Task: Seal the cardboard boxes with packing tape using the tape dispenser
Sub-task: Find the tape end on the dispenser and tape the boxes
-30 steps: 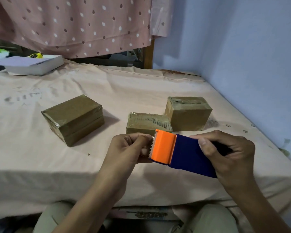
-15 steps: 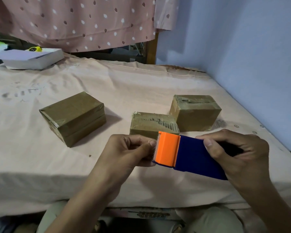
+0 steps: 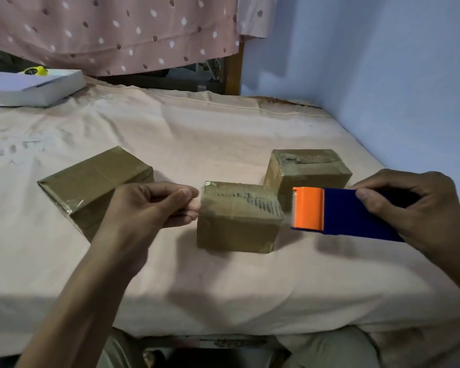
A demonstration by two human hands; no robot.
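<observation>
Three brown cardboard boxes stand on the cloth-covered table [image 3: 223, 288]: a flat one [image 3: 91, 179] at the left, a small one [image 3: 239, 224] in the middle, another [image 3: 311, 168] behind it to the right. My right hand [image 3: 414, 205] grips a blue tape dispenser [image 3: 343, 215] with an orange cutter head, held above the table right of the middle box. My left hand [image 3: 149, 205] pinches the free end of a clear tape strip [image 3: 239, 205] stretched from the dispenser across the air over the middle box.
A white flat box [image 3: 32, 88] with a yellow object on it lies at the far left back. A dotted pink curtain [image 3: 117, 30] hangs behind the table. A blue wall [image 3: 383, 75] runs along the right side. My knees show below the front edge.
My hands have moved apart: the left pulled the tape end leftward, the right carried the dispenser rightward, so a length of tape now spans over the middle box.
</observation>
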